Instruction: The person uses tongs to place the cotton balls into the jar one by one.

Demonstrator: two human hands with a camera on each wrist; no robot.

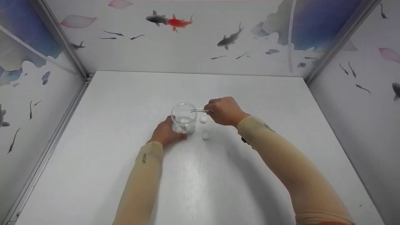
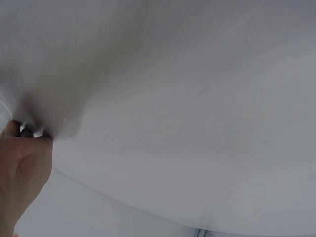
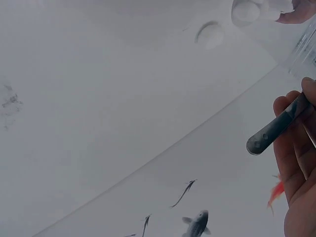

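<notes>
A clear round jar (image 1: 184,122) stands near the middle of the table, with several white pieces inside. My left hand (image 1: 165,132) holds its left side, thumb along the front. In the left wrist view that hand (image 2: 24,170) shows at the left edge, the jar mostly out of frame. Metal tweezers (image 1: 199,110) are pinched in my right hand (image 1: 227,111); their tips reach over the jar's right rim, with nothing visible between them. The tweezers' rounded end (image 3: 264,139) shows in the right wrist view. Two small white balls (image 1: 203,120), resembling cotton balls, lie right of the jar.
The white table (image 1: 193,175) is enclosed by a back panel (image 1: 193,56) with painted fish and by side panels (image 1: 368,103). Metal frame posts (image 1: 67,40) stand at the back corners. Both forearms, in pale sleeves (image 1: 139,184), cross the table's front.
</notes>
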